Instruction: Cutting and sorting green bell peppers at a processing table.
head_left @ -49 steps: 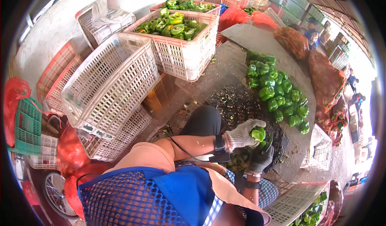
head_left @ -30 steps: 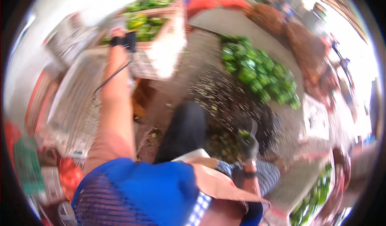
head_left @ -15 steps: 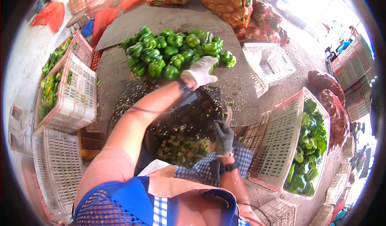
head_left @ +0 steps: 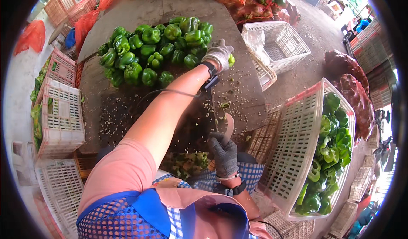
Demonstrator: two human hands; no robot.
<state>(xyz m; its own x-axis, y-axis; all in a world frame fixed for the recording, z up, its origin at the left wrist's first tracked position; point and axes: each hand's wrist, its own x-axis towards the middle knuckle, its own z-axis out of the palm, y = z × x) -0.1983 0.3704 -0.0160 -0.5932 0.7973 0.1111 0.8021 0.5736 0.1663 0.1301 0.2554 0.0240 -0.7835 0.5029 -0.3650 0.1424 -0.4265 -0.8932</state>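
Note:
My left hand (head_left: 219,56), in a white glove, is closed over a green bell pepper (head_left: 231,61) at the right end of the heap, and hides most of it. The heap of green bell peppers (head_left: 148,50) lies to its left on the dark tabletop (head_left: 244,88). Nearer my body, my right hand (head_left: 224,154) in a grey glove is wrapped round a knife with a short curved blade (head_left: 229,127). The blade points up and away from me. A green scrap (head_left: 224,105) lies just beyond it, among scattered pale seeds.
On the right stands a white crate (head_left: 293,154) holding cut green peppers (head_left: 327,154). A white crate (head_left: 278,47) with a plastic bag is beyond it. More crates (head_left: 63,115) line the left side. Filled red mesh sacks (head_left: 272,3) sit at the far edge. Trimmings (head_left: 185,166) lie below the table.
My left hand has moved right along the heap and closed over its end pepper. The knife blade now shows more fully in my right hand. The whole view has shifted.

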